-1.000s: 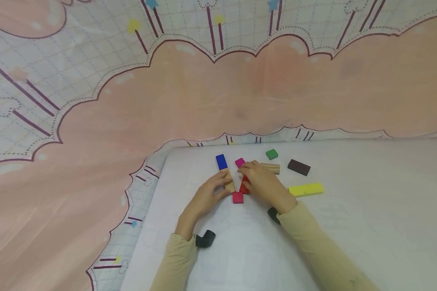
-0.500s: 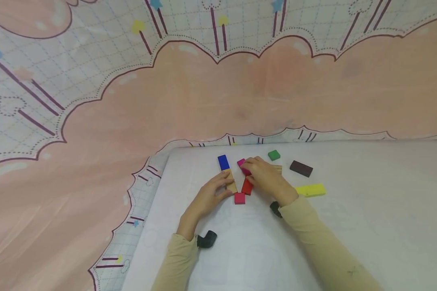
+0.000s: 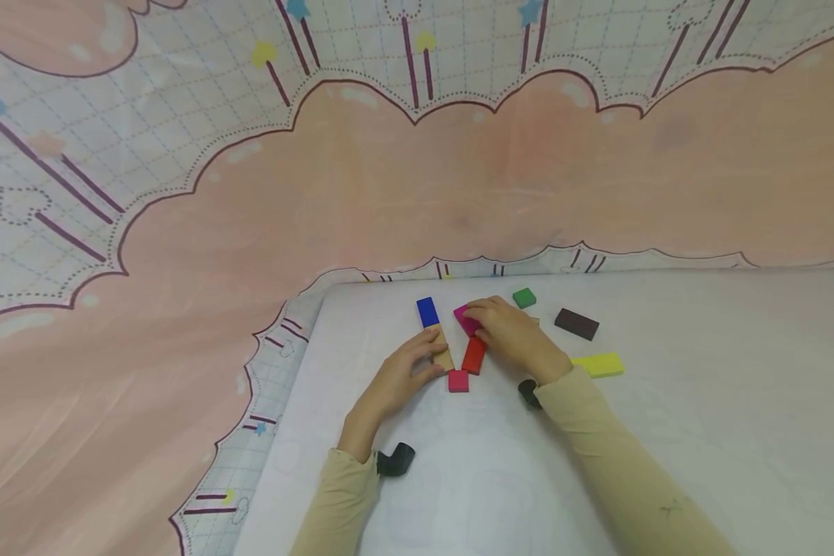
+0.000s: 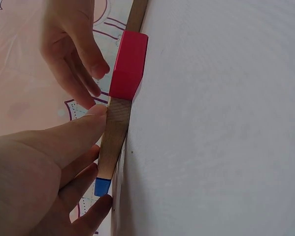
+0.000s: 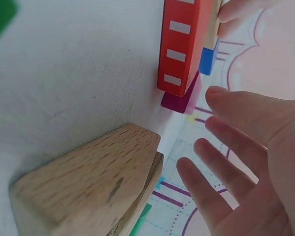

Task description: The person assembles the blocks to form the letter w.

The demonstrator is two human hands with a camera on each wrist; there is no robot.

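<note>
My left hand (image 3: 433, 355) pinches a plain wooden block (image 3: 443, 354) between thumb and fingers; in the left wrist view the thumb (image 4: 90, 123) presses the wooden block's (image 4: 115, 132) side. A blue block (image 3: 427, 311) lies at its far end and a pinkish-red square (image 3: 458, 380) at its near end. A red block (image 3: 474, 355) lies right of the wooden one. My right hand (image 3: 476, 326) reaches over a magenta block (image 3: 466, 316) with straight, spread fingers (image 5: 226, 142); whether they touch it I cannot tell.
On the white table (image 3: 702, 401) also lie a green block (image 3: 524, 297), a dark brown block (image 3: 576, 323) and a yellow block (image 3: 601, 364). Another wooden block (image 5: 88, 191) sits by my right palm. A pink patterned cloth (image 3: 181, 270) hangs behind and left.
My right hand has left the red block and moved farther back onto the magenta block. The left hand has stayed on the wooden block.
</note>
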